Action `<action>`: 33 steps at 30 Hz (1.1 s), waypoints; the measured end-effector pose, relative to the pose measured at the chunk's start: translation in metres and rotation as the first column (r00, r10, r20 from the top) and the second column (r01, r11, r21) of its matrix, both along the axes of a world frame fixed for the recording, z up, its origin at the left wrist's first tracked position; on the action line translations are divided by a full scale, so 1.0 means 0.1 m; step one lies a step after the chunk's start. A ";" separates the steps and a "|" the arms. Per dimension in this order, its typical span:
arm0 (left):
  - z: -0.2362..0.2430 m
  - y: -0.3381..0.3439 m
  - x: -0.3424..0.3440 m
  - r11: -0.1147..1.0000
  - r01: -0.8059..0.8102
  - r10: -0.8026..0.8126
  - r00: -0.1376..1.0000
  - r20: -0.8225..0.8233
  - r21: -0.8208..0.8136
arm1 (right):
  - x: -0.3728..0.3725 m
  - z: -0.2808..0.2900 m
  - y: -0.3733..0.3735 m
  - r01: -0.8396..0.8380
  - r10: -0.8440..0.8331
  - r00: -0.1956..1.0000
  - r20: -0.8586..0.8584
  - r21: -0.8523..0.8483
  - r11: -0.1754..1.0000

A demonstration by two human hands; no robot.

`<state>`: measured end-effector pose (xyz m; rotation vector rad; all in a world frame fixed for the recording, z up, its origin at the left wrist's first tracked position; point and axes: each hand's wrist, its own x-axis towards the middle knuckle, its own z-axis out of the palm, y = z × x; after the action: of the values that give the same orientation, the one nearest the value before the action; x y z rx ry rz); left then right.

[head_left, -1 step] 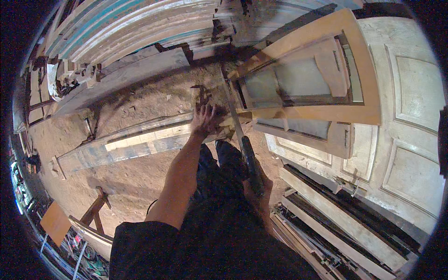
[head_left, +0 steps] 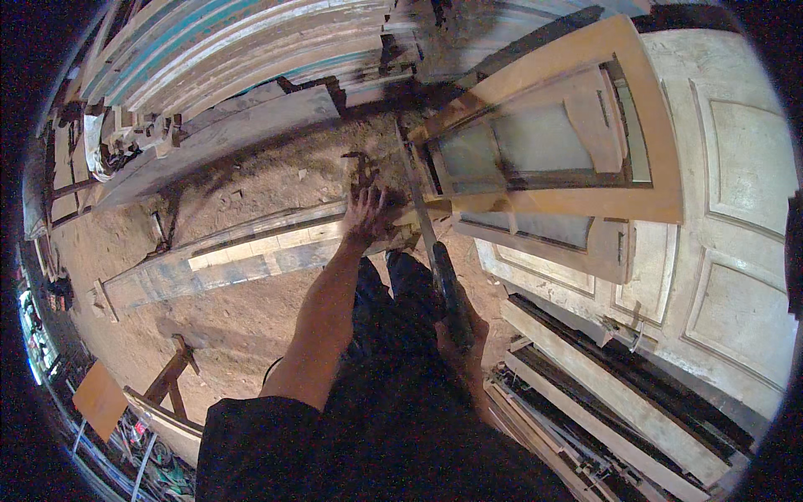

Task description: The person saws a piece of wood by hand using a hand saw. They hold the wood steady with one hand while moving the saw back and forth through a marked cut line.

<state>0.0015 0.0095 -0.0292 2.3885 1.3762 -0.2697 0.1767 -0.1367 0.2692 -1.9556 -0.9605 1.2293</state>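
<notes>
My left hand (head_left: 365, 216) rests on the right part of a long, worn board (head_left: 150, 280), with its fingers spread toward the far side. In my right hand (head_left: 464, 335) is the dark handle of what looks like a handsaw (head_left: 420, 197). Its long, narrow blade points away from me and crosses the board's right end, just right of my left hand. Whether its edge touches the wood I cannot tell. A paler wood strip (head_left: 276, 247) lies along the board's top. My dark-clad legs (head_left: 401, 289) stand close behind the board.
To the right lean a wooden door frame with glass panels (head_left: 661, 151) and a pale panelled door (head_left: 728, 217). Stacked planks (head_left: 251, 50) fill the far left. Long timbers (head_left: 619, 389) lie at lower right. A small wooden trestle (head_left: 171, 376) stands at lower left on the dirt floor (head_left: 251, 335).
</notes>
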 end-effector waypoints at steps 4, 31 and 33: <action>0.26 0.10 0.26 0.982 -0.075 0.083 0.996 0.036 -0.175 | 0.09 -0.13 -0.11 0.033 -0.036 0.999 0.030 0.091 0.995; -0.03 -0.02 0.12 0.996 -0.054 0.051 0.998 -0.042 -0.071 | 0.08 0.08 -0.15 0.019 -0.018 0.998 -0.052 0.013 1.000; 0.01 0.02 0.07 1.000 -0.018 0.017 1.000 -0.026 -0.022 | 0.06 0.10 -0.05 0.006 -0.007 0.998 -0.055 -0.028 1.000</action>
<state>0.0089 0.0110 -0.0283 2.3619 1.3977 -0.3097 0.1828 -0.1413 0.2794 -1.9344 -0.9127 1.2931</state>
